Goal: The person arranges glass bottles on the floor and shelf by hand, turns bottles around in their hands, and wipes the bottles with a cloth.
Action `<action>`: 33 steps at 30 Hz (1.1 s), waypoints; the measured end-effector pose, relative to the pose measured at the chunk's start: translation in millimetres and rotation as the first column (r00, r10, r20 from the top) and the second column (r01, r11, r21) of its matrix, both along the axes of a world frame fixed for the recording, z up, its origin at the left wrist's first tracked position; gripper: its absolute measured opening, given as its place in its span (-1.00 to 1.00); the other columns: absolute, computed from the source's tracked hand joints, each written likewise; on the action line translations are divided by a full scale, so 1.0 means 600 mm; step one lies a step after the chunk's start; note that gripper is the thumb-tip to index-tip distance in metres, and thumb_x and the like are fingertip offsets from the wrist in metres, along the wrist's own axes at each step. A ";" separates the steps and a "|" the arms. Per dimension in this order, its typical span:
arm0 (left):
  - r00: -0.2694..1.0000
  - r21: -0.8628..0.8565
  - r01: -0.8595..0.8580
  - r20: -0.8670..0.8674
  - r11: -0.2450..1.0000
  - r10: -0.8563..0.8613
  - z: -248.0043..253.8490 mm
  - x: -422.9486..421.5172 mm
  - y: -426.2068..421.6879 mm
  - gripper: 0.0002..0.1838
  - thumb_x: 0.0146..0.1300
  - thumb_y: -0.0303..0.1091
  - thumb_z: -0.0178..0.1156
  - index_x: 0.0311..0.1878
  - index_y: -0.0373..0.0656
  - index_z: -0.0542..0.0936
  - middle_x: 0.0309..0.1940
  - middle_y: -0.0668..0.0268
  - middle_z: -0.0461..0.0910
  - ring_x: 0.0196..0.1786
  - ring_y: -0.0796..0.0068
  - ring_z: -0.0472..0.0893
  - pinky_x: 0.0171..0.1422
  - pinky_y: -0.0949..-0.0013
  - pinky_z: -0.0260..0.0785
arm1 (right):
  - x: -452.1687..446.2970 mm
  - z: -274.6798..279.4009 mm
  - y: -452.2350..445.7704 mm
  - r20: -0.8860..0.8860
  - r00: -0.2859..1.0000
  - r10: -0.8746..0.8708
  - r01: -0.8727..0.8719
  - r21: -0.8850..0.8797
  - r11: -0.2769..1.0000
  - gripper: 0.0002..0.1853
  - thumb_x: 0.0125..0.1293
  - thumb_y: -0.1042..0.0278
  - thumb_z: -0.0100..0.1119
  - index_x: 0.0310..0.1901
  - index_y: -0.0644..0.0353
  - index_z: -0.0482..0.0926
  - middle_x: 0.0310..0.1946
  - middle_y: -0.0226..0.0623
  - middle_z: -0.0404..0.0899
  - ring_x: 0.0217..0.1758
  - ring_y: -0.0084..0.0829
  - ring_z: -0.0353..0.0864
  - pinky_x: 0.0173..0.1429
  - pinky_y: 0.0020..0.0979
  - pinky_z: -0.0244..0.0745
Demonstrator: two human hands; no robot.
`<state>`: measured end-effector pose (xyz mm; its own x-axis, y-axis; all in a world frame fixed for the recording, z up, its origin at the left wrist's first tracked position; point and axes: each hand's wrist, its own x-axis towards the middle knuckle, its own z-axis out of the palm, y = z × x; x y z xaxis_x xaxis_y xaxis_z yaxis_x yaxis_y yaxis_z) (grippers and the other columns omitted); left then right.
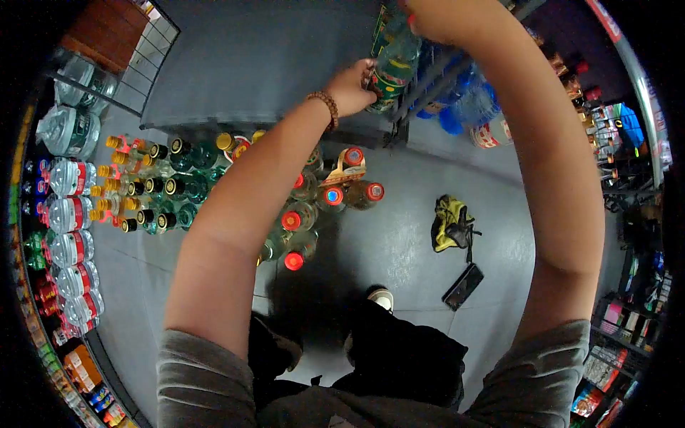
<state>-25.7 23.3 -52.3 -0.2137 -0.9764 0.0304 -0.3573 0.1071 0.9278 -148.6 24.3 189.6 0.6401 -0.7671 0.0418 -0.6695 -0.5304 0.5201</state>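
My left hand [354,88], with a bead bracelet at the wrist, has its fingers curled against the side of a clear plastic bottle with a green label [389,80]. The bottle is at the edge of a dark grey shelf. My right hand [437,20] is at the bottle's upper end, closed around its neck area, where a bit of red shows; the top edge of the view cuts off part of this hand. Another green-labelled bottle seems to stand just behind, mostly hidden.
Bottles with yellow, black and red caps [291,220] stand on the floor under my left arm. A yellow-black glove [451,222] and a phone [462,287] lie on the floor. Water packs [71,214] line the left; blue bottles [467,100] sit behind a rack bar.
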 end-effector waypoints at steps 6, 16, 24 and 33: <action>0.994 0.006 -0.033 0.101 0.999 0.032 0.044 0.022 0.022 -0.32 0.13 -0.50 0.19 0.33 -0.23 0.17 0.24 0.09 0.33 0.28 0.26 0.35 0.33 0.30 0.24 | -0.041 -0.030 0.019 0.206 0.874 0.440 -0.303 -0.478 0.824 -0.78 0.03 0.52 0.31 -0.24 0.27 0.57 -0.46 -0.25 0.62 -0.49 -0.33 0.60 -0.37 -0.39 0.51; 0.921 0.179 0.297 -0.313 0.938 -0.232 0.196 0.159 0.210 -0.68 0.27 -0.58 0.03 0.11 -0.25 0.39 -0.01 0.19 0.53 0.07 0.42 0.53 0.20 0.37 0.37 | -0.130 -0.067 0.246 0.941 0.336 -0.031 -0.197 0.103 0.975 -0.94 0.04 0.50 0.26 -0.44 0.24 0.57 -0.46 -0.20 0.61 -0.50 -0.28 0.59 -0.44 -0.37 0.47; 0.975 0.202 0.181 -0.165 0.963 -0.148 0.295 0.201 0.389 -0.76 0.19 -0.67 0.06 -0.06 -0.31 0.50 -0.15 0.27 0.57 -0.05 0.51 0.57 0.07 0.45 0.40 | 0.012 -0.094 0.297 0.899 0.388 0.204 -0.606 0.082 0.791 -0.91 0.06 0.37 0.29 -0.47 0.13 0.57 -0.65 -0.42 0.49 -0.67 -0.41 0.48 -0.59 -0.38 0.34; 0.960 -0.038 0.266 0.098 0.963 -0.262 0.280 0.202 0.435 -0.82 0.17 -0.56 0.15 -0.14 -0.22 0.54 -0.34 0.23 0.60 -0.27 0.38 0.62 -0.14 0.40 0.44 | 0.042 -0.134 0.329 0.915 0.388 0.110 -0.675 0.201 0.710 -0.90 0.06 0.34 0.29 -0.47 0.12 0.58 -0.63 -0.38 0.49 -0.59 -0.37 0.52 -0.54 -0.37 0.39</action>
<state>95.5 284.3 115.5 -0.4677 -0.8827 0.0461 -0.3934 0.2546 0.8834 -123.4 221.8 109.2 0.7395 -0.5037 0.4465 -0.2282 -0.8117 -0.5376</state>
